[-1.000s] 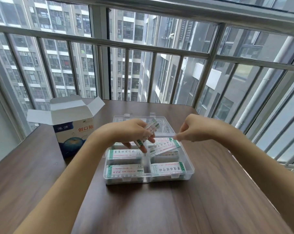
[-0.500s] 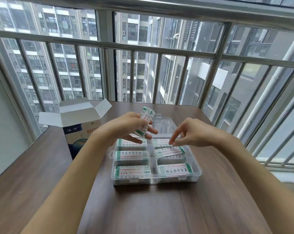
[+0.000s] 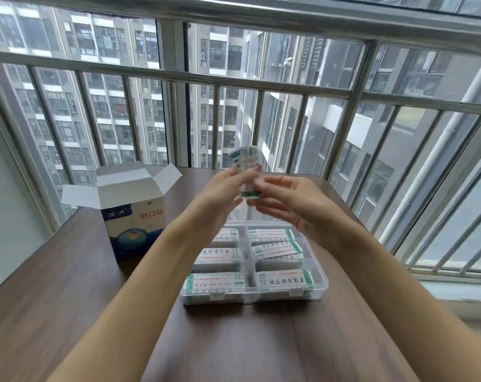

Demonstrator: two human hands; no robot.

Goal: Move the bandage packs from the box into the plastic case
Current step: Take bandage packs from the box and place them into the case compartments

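Both hands meet above the case (image 3: 320, 282): left hand (image 3: 220, 197) pinches a blurred stack of packs (image 3: 246, 172) upright, and right hand (image 3: 291, 205) has loosely spread fingers at its lower end, whether gripping I cannot tell. Six compartments already hold packs. Next, likely peel some off and lay them flat. Beyond, the box (image 3: 134, 224) stands open.

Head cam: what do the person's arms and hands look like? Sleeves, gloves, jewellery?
Both forearms are bare up to the frame edge, with no sleeves in view. The left hand and right hand wear no gloves; no rings, watch or bands are visible.
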